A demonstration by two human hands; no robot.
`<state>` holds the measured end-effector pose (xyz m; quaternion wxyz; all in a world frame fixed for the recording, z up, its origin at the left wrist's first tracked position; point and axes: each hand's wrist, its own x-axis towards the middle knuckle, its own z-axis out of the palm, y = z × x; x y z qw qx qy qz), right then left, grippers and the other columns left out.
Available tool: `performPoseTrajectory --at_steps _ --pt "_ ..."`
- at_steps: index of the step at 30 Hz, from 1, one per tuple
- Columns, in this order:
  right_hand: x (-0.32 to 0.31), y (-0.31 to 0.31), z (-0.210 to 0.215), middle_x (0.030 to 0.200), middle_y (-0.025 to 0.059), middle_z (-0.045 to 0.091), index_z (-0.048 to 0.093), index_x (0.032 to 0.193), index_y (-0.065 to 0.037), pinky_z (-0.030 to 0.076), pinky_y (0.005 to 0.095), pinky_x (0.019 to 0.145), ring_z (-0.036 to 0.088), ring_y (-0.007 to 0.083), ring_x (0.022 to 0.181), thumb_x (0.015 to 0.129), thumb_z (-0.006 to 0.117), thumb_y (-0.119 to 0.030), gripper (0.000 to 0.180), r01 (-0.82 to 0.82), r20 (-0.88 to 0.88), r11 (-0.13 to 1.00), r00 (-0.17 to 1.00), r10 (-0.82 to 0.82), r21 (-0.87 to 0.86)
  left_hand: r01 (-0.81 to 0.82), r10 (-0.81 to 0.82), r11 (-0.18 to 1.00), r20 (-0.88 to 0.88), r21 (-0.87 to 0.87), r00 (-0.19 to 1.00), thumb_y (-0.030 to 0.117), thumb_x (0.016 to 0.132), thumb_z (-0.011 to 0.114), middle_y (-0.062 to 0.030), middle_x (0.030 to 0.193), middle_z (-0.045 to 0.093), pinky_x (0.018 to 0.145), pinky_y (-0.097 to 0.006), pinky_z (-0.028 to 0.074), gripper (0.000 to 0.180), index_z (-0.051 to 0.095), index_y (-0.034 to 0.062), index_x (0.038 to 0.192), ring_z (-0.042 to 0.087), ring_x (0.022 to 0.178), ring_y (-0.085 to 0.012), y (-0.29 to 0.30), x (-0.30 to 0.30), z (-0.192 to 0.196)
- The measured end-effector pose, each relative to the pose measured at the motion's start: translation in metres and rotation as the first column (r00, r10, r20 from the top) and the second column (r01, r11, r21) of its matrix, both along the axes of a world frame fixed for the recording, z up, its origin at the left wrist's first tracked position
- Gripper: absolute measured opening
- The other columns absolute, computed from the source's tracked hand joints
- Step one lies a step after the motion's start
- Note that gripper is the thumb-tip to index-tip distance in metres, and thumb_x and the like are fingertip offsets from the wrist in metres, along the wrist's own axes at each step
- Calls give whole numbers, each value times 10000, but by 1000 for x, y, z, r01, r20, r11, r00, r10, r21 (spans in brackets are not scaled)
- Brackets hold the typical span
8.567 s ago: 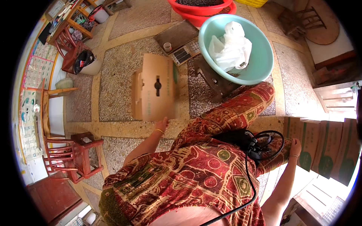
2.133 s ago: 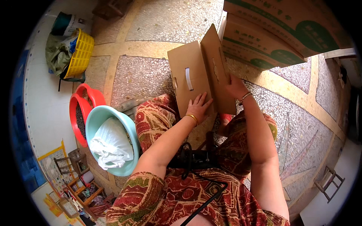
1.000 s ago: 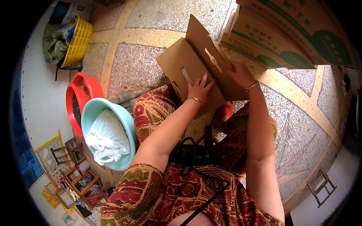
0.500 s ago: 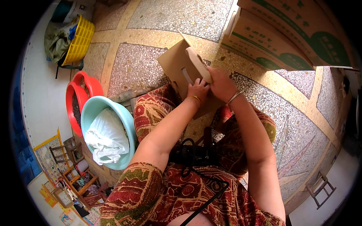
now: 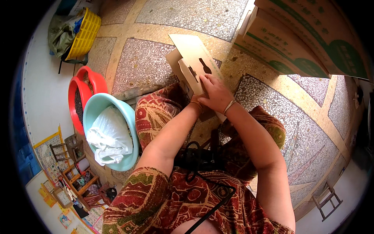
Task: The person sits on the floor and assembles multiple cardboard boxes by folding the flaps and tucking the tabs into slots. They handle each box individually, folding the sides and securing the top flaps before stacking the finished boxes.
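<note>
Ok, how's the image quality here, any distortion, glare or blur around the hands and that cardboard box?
Head view: strong fisheye bending, with floor lines curving toward a black rim. Daylight is bright and even; the cardboard box looks pale and slightly washed out. The right hand is sharp and covers most of the left hand. No motion blur.

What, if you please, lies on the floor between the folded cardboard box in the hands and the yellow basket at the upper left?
In the head view, only bare speckled floor tile with tan borders separates the cardboard box from the yellow basket; nothing rests on that stretch.
</note>
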<state>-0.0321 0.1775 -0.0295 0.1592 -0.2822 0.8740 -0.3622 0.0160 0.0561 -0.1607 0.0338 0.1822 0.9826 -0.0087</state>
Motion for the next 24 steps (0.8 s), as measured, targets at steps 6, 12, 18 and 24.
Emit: performPoseTrajectory --at_steps 6,12,18,24 --pt "15 -20 -23 1243 187 383 372 1257 -81 341 397 950 392 353 1114 642 707 -271 725 7 -69 1000 998 -7 2 -414 413 901 38 126 910 383 829 445 -40 1387 273 1014 -531 185 524 359 183 1306 181 1309 -282 -20 27 -10" --pt "10 -21 -27 1224 178 407 387 1227 -72 356 385 944 402 341 1113 641 669 -196 662 13 -98 996 995 -4 84 -877 768 345 437 334 469 302 721 630 -137 1385 226 1018 -459 249 707 302 124 1322 236 1274 -328 -38 15 17" --pt "17 -27 -24 1207 170 417 407 1220 -79 390 384 909 407 333 1108 630 646 -100 637 7 -108 999 994 -1 49 -817 750 -11 545 577 375 366 604 721 -225 1249 436 953 -363 357 856 341 16 1287 440 1150 -310 -68 36 -34" --pt "15 -21 -34 1211 162 421 425 1214 -83 395 388 903 408 329 1112 620 650 -100 635 -26 -147 995 988 40 95 -908 641 -15 701 419 313 339 633 715 -168 1104 567 848 -350 435 709 444 -5 1191 564 989 -293 -57 11 -7"
